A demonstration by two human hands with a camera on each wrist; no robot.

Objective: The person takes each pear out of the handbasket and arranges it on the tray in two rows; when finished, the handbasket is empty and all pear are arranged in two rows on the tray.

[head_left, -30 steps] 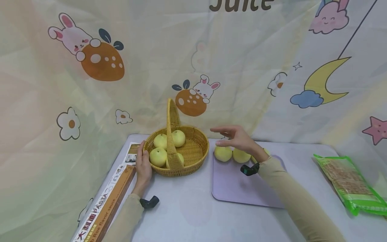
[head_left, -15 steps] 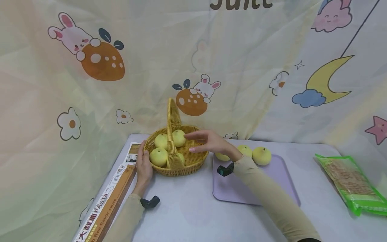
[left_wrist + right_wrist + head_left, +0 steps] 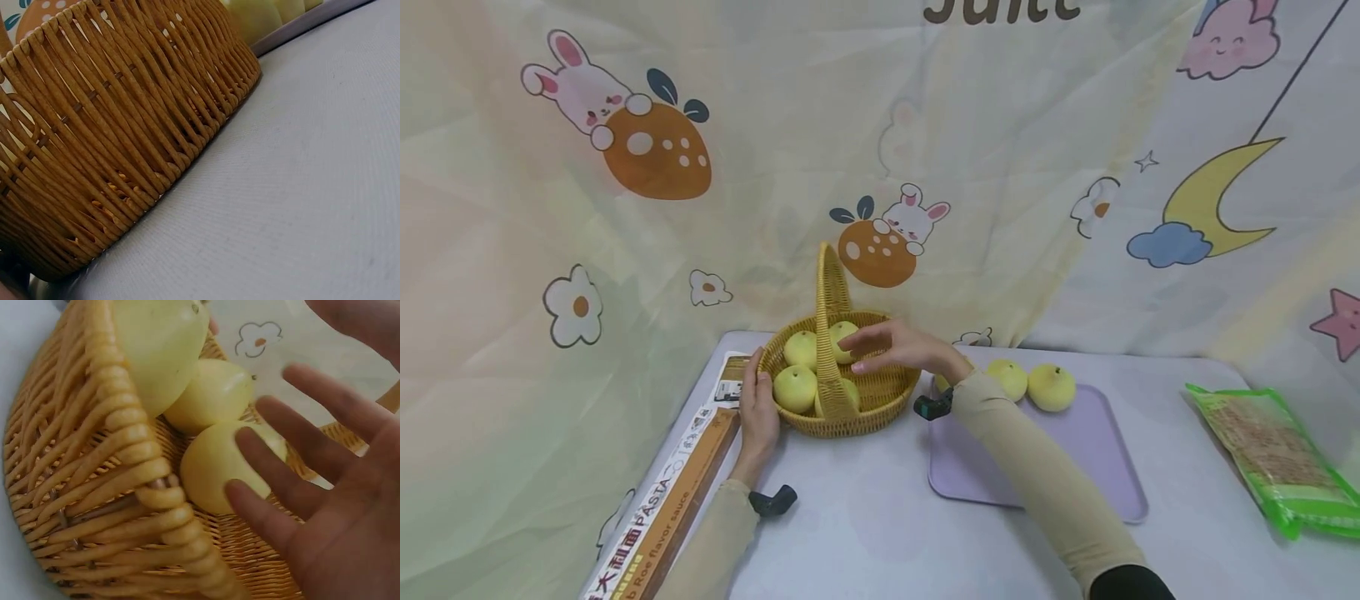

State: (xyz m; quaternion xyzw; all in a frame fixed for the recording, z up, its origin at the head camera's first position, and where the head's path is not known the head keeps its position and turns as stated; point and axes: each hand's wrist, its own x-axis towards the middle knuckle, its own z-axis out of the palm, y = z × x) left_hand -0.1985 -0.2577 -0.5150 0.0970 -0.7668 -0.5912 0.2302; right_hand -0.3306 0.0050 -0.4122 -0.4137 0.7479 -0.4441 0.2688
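The yellow wicker basket (image 3: 880, 412) has a tall arched handle and holds several round, pale yellow pears (image 3: 795, 389). My left hand (image 3: 758, 417) rests along the basket's left side, fingers straight against the rim. In the left wrist view, the woven wall of the basket (image 3: 125, 119) fills the upper left. Over the basket's right half is my right hand (image 3: 898, 347), fingers spread and holding nothing. In the right wrist view, the fingertips overlap a pear (image 3: 215, 465) inside the basket.
A purple tray (image 3: 1045, 467) stands to the right, with pears (image 3: 1051, 387) along its back edge, one partly hidden by my right wrist. A long pasta box (image 3: 677, 500) lies at left. A green-edged food packet (image 3: 1270, 458) lies far right. A printed curtain hangs behind.
My right hand has moved left, from above the tray's back left corner to over the basket, its fingers empty throughout. The left hand stays at the basket's side.
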